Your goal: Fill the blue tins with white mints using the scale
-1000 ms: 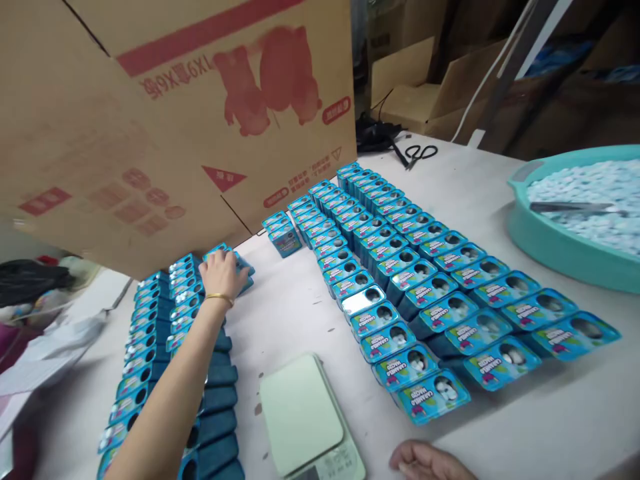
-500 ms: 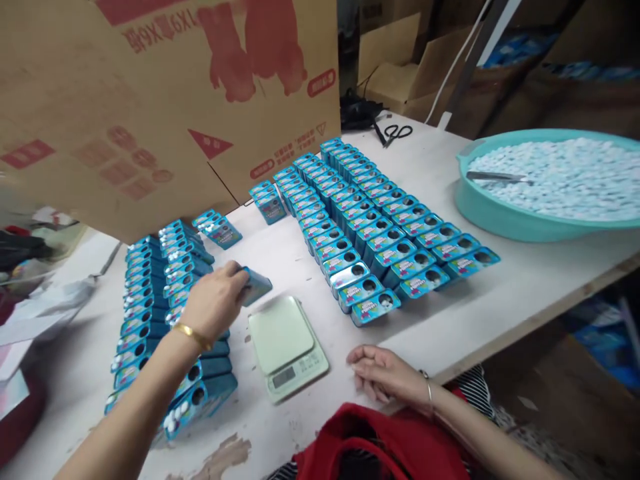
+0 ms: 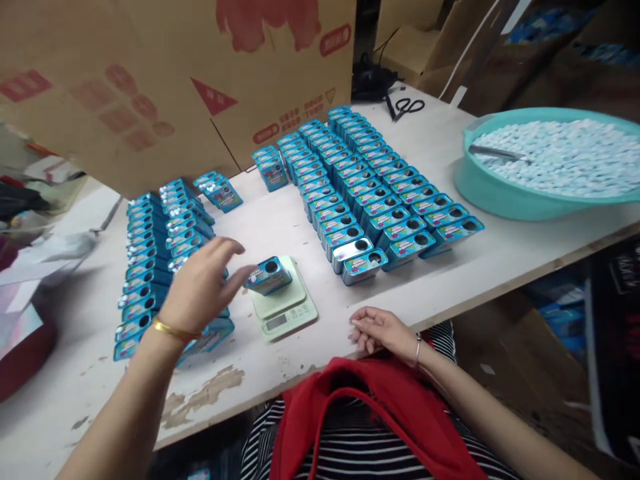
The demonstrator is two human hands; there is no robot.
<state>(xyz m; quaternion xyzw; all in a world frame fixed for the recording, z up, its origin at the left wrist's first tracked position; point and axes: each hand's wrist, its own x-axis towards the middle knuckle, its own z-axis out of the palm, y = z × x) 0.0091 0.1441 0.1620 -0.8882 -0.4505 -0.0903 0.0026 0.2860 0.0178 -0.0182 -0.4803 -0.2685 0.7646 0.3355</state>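
Observation:
A blue tin [image 3: 269,275] with a round hole in its lid stands on a small pale green scale [image 3: 284,308] near the table's front edge. My left hand [image 3: 203,288], with a gold bangle on the wrist, hovers just left of the tin. Its fingers are spread and the thumb tip is at the tin's side; nothing is in its grasp. My right hand [image 3: 381,331] rests on the table edge right of the scale, fingers lying loosely flat and holding nothing. Left of the hand lie rows of the same tins [image 3: 150,267].
Several more rows of tins [image 3: 370,193] fill the table's middle. A teal basin [image 3: 500,193] of white pieces with a metal scoop sits right. A large cardboard box [image 3: 150,87] overhangs the back left. Scissors [image 3: 407,105] lie at the back. Red cloth [image 3: 380,413] covers my lap.
My left hand carried a tin from the left rows to the scale, set it down and let go. The view has tilted downward; my right hand barely moved.

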